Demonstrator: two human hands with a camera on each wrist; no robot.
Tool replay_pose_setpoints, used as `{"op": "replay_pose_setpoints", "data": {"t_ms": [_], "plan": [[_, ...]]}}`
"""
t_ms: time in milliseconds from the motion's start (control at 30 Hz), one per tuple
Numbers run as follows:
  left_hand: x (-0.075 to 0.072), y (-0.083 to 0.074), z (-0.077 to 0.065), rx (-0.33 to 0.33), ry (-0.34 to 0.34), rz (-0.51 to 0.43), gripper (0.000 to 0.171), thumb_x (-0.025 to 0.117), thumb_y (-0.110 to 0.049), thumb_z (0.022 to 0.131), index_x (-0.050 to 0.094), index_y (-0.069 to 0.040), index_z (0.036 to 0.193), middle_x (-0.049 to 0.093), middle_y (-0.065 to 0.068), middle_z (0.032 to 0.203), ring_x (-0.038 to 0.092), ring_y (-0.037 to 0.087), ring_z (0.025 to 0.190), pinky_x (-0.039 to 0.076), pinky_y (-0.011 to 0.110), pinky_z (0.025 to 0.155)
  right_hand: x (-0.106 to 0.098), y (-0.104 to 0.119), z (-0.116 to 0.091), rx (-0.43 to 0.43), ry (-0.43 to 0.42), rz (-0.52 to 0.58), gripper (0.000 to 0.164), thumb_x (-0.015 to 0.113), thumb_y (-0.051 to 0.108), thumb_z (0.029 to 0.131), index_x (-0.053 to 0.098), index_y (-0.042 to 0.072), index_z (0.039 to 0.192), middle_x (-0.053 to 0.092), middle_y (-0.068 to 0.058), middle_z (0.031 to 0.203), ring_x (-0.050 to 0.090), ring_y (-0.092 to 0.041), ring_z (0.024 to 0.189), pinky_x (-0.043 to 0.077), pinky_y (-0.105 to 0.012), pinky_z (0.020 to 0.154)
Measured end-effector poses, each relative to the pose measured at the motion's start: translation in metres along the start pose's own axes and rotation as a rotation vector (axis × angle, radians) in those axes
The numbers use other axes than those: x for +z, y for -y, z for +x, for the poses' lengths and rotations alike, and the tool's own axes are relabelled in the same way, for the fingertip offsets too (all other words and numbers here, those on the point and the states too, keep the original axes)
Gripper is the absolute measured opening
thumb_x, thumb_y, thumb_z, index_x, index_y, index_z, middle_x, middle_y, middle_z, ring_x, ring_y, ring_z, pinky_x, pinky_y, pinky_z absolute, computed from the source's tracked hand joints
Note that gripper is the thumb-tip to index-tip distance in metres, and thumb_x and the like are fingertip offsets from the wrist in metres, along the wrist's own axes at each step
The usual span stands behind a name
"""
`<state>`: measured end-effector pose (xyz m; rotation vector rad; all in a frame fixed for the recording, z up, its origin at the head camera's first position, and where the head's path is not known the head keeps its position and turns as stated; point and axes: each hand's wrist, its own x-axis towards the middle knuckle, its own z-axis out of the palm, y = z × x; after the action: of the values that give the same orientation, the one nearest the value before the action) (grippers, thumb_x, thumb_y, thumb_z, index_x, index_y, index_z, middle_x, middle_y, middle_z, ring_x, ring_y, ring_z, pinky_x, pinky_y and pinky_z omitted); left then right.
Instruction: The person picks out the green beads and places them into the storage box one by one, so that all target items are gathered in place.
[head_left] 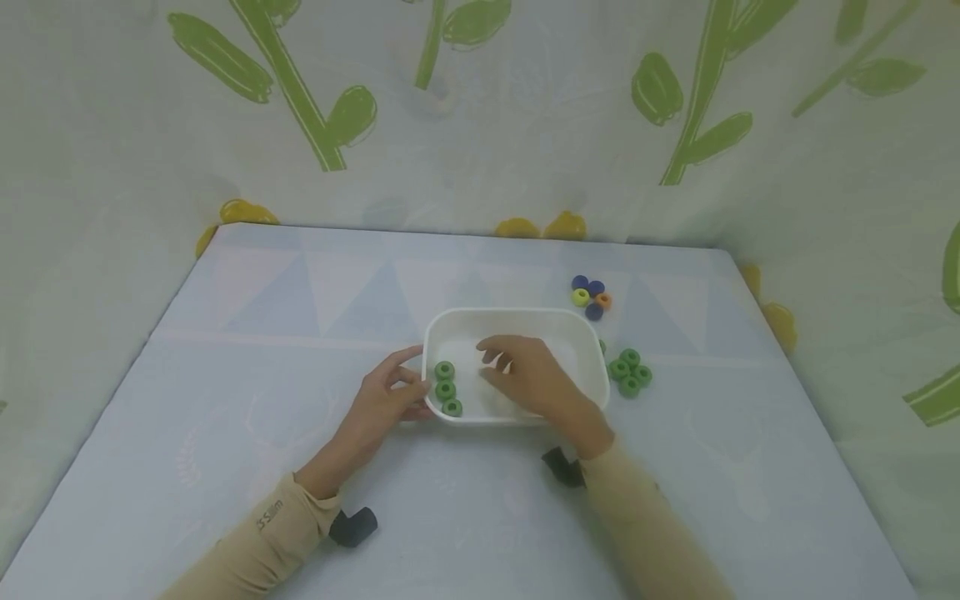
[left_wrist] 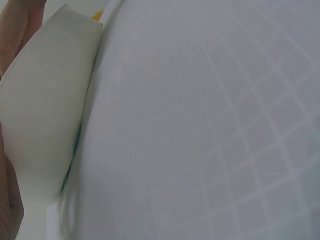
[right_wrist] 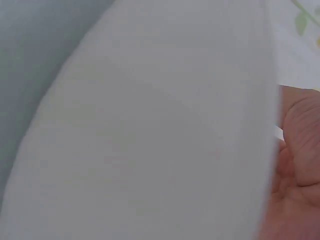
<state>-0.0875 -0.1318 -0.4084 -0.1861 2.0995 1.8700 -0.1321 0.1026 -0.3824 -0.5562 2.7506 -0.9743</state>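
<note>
At the centre of the head view is a white tray (head_left: 517,314). Three green ring-shaped beads (head_left: 445,389) lie in a column along its left side. My left hand (head_left: 386,400) holds the tray's left edge, thumb at the rim and fingers against the outer wall. That wall of the tray (left_wrist: 50,100) fills the left of the left wrist view. Over the tray's middle hovers my right hand (head_left: 528,375), fingers bent loosely and apart from the thumb, with nothing seen between them. The tray's near wall (right_wrist: 150,125) blocks most of the right wrist view.
Several green beads (head_left: 630,372) sit on the table (head_left: 225,400) just right of the tray, one partly hidden by its rim. Behind them are three dark blue beads (head_left: 594,312), a yellow bead (head_left: 581,297) and an orange bead (head_left: 603,301). A leaf-patterned cloth (head_left: 480,150) hangs beyond.
</note>
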Motion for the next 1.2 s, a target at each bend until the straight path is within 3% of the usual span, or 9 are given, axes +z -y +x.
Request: {"op": "replay_pose_setpoints", "data": {"t_ms": [233,367,533,633,867,1033,1200], "plan": [[0.001,0.000,0.000,0.008,0.002,0.001,0.061,0.060,-0.009,0.094,0.040,-0.015,0.152,0.056,0.010,0.107,0.070,0.014,0.083,0.066,0.032,0.083,-0.047,-0.030,-0.044,-0.027,-0.282,0.090,0.031,0.072,0.012,0.091,0.069,0.008,0.122,0.074,-0.009,0.102,0.066,-0.017,0.088,0.055,-0.015,0.073],[0.001,-0.001,-0.001,0.011,-0.003,-0.003,0.061,0.060,-0.008,0.094,0.041,-0.015,0.152,0.056,0.010,0.106,0.069,0.014,0.084,0.066,0.031,0.082,-0.065,-0.058,-0.070,0.084,-0.392,0.045,0.027,0.070,0.014,0.093,0.070,0.009,0.119,0.074,-0.009,0.101,0.062,-0.005,0.087,0.050,-0.005,0.074],[0.001,-0.002,-0.002,0.020,0.000,-0.005,0.062,0.060,-0.009,0.095,0.040,-0.013,0.153,0.056,0.009,0.106,0.069,0.013,0.085,0.066,0.031,0.082,-0.072,-0.097,-0.095,0.224,-0.458,0.028,0.026,0.071,0.016,0.093,0.071,0.007,0.118,0.075,-0.012,0.106,0.054,0.016,0.086,0.048,0.000,0.074],[0.001,-0.002,-0.002,0.015,-0.007,0.000,0.061,0.060,-0.009,0.095,0.040,-0.014,0.153,0.056,0.009,0.106,0.069,0.014,0.085,0.066,0.032,0.083,-0.073,-0.116,-0.105,0.281,-0.461,0.002,0.028,0.071,0.016,0.092,0.070,0.006,0.118,0.075,-0.014,0.106,0.053,0.017,0.083,0.049,-0.002,0.071],[0.001,0.001,0.000,0.005,-0.010,0.004,0.061,0.060,-0.010,0.095,0.041,-0.016,0.152,0.056,0.009,0.106,0.069,0.014,0.084,0.066,0.032,0.082,-0.070,-0.139,-0.116,0.409,-0.377,0.014,0.034,0.072,0.021,0.093,0.067,0.004,0.122,0.072,-0.019,0.115,0.066,-0.011,0.090,0.055,-0.015,0.066],[0.001,0.002,0.001,0.006,-0.003,-0.007,0.061,0.059,-0.009,0.095,0.040,-0.016,0.153,0.056,0.009,0.106,0.070,0.014,0.084,0.066,0.032,0.082,-0.066,-0.138,-0.115,0.437,-0.331,0.028,0.039,0.073,0.019,0.091,0.065,0.002,0.125,0.069,-0.022,0.120,0.069,-0.037,0.105,0.064,-0.032,0.078],[0.001,0.003,0.001,0.015,0.004,0.004,0.061,0.059,-0.010,0.095,0.041,-0.016,0.153,0.056,0.008,0.105,0.069,0.014,0.085,0.066,0.031,0.082,-0.062,-0.136,-0.115,0.438,-0.328,0.013,0.040,0.075,0.019,0.090,0.065,0.003,0.125,0.070,-0.020,0.118,0.069,-0.036,0.105,0.062,-0.046,0.087]]}}
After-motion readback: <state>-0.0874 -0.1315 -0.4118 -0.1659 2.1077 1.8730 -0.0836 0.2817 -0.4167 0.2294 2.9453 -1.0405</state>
